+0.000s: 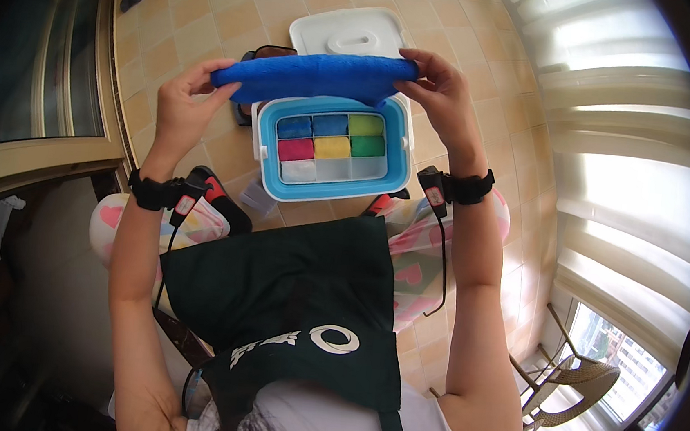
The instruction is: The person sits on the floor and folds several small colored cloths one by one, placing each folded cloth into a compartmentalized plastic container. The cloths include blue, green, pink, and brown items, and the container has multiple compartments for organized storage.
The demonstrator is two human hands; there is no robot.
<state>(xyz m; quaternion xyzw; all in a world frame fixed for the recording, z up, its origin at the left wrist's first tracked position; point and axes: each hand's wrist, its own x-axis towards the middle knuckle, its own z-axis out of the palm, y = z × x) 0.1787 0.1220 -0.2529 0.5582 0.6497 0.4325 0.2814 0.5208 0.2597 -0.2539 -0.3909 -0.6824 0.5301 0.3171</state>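
Observation:
A blue plush cloth, folded into a long strip, is stretched between my two hands above the far rim of a box. My left hand pinches its left end between thumb and fingers, and my right hand grips the right end. Below it stands a white and light-blue plastic box with a white divided tray inside. Rolled cloths fill several compartments: blue, lime green, dark red, yellow, green and white. Two front compartments show no cloth.
A white lid with a recessed grip lies on the tiled floor behind the box. A dark-framed brown object is partly hidden by the cloth. Translucent plastic pieces sit beside my shoe. A woven chair stands to the right, near curtains.

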